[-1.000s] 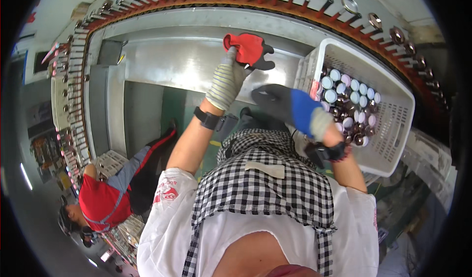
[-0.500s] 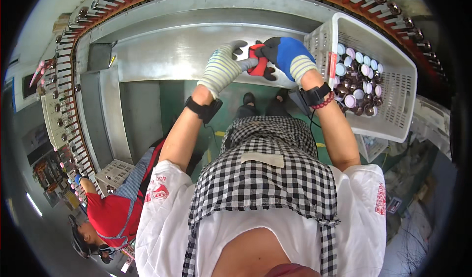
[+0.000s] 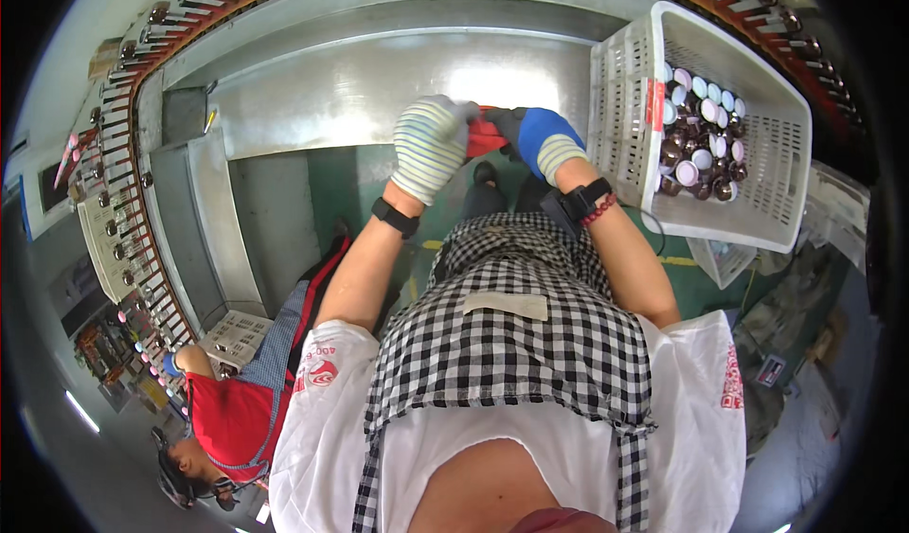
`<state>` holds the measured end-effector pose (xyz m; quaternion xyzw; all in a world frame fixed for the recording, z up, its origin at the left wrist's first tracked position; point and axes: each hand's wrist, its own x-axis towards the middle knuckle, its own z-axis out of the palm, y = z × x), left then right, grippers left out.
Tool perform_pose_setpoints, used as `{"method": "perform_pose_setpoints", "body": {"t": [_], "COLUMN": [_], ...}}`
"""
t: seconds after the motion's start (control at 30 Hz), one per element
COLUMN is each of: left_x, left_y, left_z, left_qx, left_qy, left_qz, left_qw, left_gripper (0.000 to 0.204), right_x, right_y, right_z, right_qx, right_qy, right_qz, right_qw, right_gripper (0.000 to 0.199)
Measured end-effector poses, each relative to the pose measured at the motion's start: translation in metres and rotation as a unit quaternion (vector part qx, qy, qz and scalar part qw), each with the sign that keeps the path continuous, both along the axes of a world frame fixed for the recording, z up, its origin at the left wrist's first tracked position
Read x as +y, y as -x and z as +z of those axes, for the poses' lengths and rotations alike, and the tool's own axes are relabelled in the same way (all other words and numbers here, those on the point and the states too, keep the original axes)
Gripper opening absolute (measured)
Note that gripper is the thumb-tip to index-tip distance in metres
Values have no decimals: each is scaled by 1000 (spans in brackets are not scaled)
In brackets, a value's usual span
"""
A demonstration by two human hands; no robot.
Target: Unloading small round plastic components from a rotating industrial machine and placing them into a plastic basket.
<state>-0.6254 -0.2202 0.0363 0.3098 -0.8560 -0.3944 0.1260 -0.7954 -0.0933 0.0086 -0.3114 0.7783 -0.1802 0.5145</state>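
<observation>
My left hand (image 3: 428,145) wears a pale striped knit glove with a grey coated palm side. Its fingers are closed on one edge of a red and black work glove (image 3: 486,133). Gripping the other side is my right hand (image 3: 543,141), in a blue and black glove with a striped cuff showing at the wrist. The red glove is stretched between the two hands, over the front edge of the metal bench (image 3: 331,88). My fingers hide much of it.
To the right, a grey plastic basket (image 3: 620,97) holds many round brown, white and pink caps (image 3: 701,159). A conveyor with upright spindles (image 3: 133,154) curves round the far and left sides. A co-worker in red (image 3: 227,419) is at the lower left.
Both hands have come slightly nearer my body. My left hand has turned and closed round the red glove's edge, covering more of it. The red glove's black fingers no longer stand out separately.
</observation>
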Motion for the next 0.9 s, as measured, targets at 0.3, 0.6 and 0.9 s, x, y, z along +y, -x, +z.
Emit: {"method": "perform_pose_setpoints", "body": {"t": [0.3,0.6,0.9], "left_x": [-31,-55,-73], "left_y": [-18,-64,-6], "left_z": [-37,-98,-87], "left_qx": [-309,225,20], "left_qy": [-434,-628,-544], "left_qz": [-66,146,24], "left_qw": [844,730,838], "left_gripper": [31,61,41], "right_x": [-4,-4,-14], "right_y": [-58,-72,-93], "right_z": [34,32,52], "right_qx": [259,189,253], "right_qy": [69,72,206], "right_qz": [268,250,249], "right_qw": [925,947,912], "right_gripper": [17,31,34]}}
